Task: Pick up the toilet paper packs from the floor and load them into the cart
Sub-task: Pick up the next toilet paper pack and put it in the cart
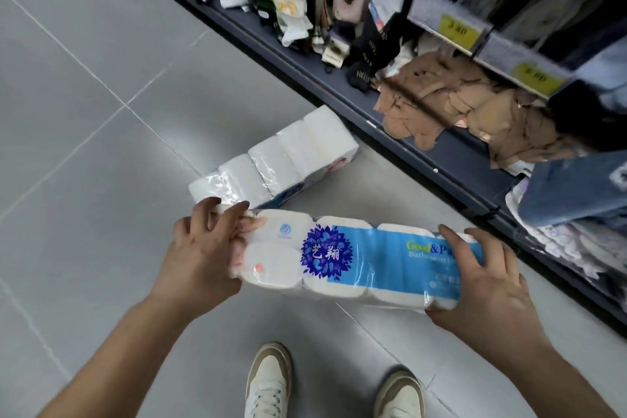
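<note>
The left grip (203, 251) and right grip (485, 285) are curling round opposite ends of a toilet paper pack (356, 258), holding it above the floor (101, 146); a second pack (271, 163) is lying just beyond it.

Bright, even overhead light fills the aisle, laying a pale sheen on the grey floor (101, 119) tiles and white glints on the plastic wrap of the pack on the floor (271, 163), with only faint, soft shadows beside it and the shoes (268, 380). The held pack (356, 258), near and central, is sharp enough to read, while goods on the shelf (407, 146) at the far right smear into blur and wide-angle distortion stretches the corners.
</note>
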